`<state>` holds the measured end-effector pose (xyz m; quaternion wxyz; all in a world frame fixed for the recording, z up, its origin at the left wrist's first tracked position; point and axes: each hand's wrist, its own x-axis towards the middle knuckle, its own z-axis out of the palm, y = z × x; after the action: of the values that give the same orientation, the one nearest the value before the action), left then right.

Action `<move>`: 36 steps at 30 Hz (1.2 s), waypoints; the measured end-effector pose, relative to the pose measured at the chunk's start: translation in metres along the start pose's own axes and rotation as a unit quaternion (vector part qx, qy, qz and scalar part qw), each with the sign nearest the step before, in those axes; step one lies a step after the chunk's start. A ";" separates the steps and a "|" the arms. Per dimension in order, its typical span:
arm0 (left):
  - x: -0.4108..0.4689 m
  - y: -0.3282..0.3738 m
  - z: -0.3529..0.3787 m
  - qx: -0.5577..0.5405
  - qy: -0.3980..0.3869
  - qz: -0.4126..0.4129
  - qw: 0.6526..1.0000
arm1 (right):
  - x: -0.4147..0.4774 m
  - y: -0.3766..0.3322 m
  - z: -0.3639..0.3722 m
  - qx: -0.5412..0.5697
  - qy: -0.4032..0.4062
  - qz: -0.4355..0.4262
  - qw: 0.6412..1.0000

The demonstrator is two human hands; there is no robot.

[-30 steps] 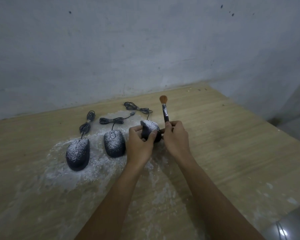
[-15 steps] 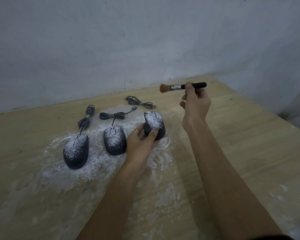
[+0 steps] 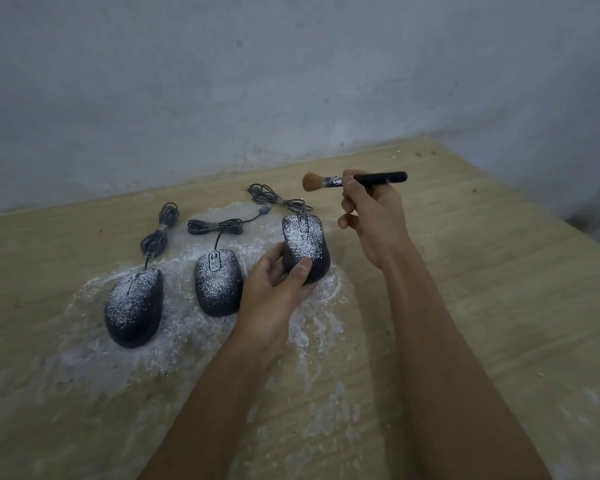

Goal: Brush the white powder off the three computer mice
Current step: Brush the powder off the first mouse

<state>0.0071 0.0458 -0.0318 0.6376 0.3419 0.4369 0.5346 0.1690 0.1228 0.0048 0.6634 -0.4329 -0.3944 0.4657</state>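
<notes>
A: How far along is the brushing?

B: Barely begun, I'd judge. From the left, in a row toward the back edge of the desk (image 3: pixel 482 271), the left mouse (image 3: pixel 133 306), the middle mouse (image 3: pixel 218 284) and the right mouse (image 3: pixel 303 244) all carry white speckle on top. Loose white powder (image 3: pixel 174 344) is spread over the wood around them, reaching toward the front edge.

A: And the hands?

B: The left hand (image 3: pixel 274 296) grips the right mouse, thumb pressed on its rear top and fingers curled round its left side. Whether the mouse is lifted off the wood, I can't tell. The right hand (image 3: pixel 374 220) pinches the brush (image 3: pixel 381 177) by its black handle. The brush is level with its bristles pointing left, in the air beyond the mouse's nose and clear of it.

A: What's left, then?

B: All three mice, by the look of it.
</notes>
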 end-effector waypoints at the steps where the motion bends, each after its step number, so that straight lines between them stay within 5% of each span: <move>1: 0.000 0.001 -0.001 -0.009 -0.001 -0.003 1.000 | 0.002 -0.001 0.001 -0.015 -0.012 -0.005 1.000; 10: -0.001 0.005 0.001 -0.022 -0.007 -0.008 1.000 | 0.009 -0.003 0.016 -0.214 -0.065 -0.070 0.972; 13: 0.000 0.005 0.002 -0.020 -0.007 -0.007 1.000 | 0.010 -0.003 0.016 -0.294 -0.019 -0.114 0.949; 36: -0.004 0.010 0.006 -0.026 0.001 -0.020 0.999 | 0.009 -0.009 0.012 -0.292 0.031 -0.095 0.951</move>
<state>0.0080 0.0441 -0.0196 0.6564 0.3158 0.4304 0.5331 0.1626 0.1319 0.0186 0.5609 -0.5825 -0.5318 0.2516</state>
